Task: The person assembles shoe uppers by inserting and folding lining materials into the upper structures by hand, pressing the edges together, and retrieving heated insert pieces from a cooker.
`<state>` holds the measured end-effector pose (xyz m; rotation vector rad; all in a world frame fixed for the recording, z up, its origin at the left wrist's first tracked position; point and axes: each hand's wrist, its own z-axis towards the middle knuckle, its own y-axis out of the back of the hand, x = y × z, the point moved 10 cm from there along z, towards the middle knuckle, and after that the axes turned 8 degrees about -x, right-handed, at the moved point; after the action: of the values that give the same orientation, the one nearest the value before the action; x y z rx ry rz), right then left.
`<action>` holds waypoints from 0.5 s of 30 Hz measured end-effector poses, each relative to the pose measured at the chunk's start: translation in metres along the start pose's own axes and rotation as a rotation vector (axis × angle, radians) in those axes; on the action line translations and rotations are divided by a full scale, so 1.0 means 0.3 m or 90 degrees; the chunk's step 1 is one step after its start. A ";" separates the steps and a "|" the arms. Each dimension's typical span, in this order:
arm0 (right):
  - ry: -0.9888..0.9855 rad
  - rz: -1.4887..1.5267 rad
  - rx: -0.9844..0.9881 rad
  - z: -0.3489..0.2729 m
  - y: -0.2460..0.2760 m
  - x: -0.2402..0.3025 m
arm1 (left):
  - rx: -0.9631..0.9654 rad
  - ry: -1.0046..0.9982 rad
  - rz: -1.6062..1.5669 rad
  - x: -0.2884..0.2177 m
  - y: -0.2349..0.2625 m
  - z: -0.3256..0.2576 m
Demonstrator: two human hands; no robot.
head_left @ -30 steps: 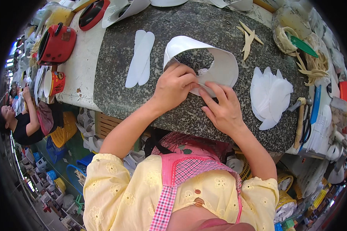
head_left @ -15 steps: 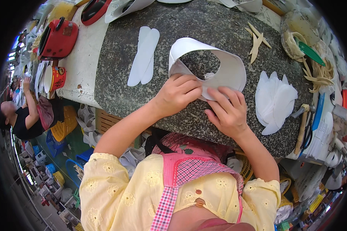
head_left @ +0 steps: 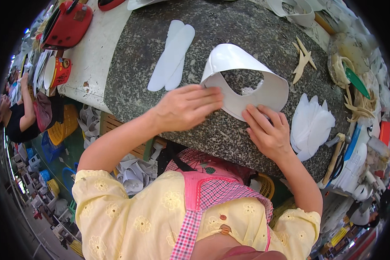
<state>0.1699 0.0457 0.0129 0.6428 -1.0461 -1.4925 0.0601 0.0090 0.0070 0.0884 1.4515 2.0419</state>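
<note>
A white curved piece that looks like a shoe upper (head_left: 235, 58) stands on a dark speckled stone slab (head_left: 130, 65), its wide opening showing the stone. My left hand (head_left: 188, 107) lies with its fingers stretched over the piece's left edge; its thumb is hidden. At the near edge, my right hand (head_left: 268, 132) rests extended fingertips on the white lining, the thumb apart from it. To the left lie overlapping long white strips (head_left: 171, 56). Beside my right hand is a fanned pile of white pointed pieces (head_left: 312, 125).
Pale pointed slips (head_left: 303, 63) lie at the far right. A hammer (head_left: 332, 158) and dark-handled scissors (head_left: 339, 167) sit by the right edge. A red machine-like case (head_left: 73, 28) and red paper cup (head_left: 61, 71) stand left. Another person (head_left: 24, 115) is at far left.
My left hand has flattened its fingers from a curled hold and slid left along the piece's edge. The right hand stays at the near edge. The whole view has shifted slightly.
</note>
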 end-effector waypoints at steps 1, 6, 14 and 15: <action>-0.001 -0.005 0.002 -0.001 0.006 0.001 | 0.001 -0.009 0.027 0.007 0.006 -0.009; -0.018 0.090 0.019 0.045 0.003 -0.038 | -0.045 0.043 0.051 0.026 -0.003 0.083; -0.083 0.200 -0.107 0.080 0.137 -0.153 | -0.106 -0.081 0.049 -0.039 0.033 0.189; -0.105 0.216 -0.143 0.092 0.174 -0.167 | -0.131 -0.059 -0.037 -0.035 0.078 0.206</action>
<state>0.1815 0.1032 0.0634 0.1744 -1.0339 -1.3519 0.0826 0.0502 0.0548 0.0544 1.1673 2.0984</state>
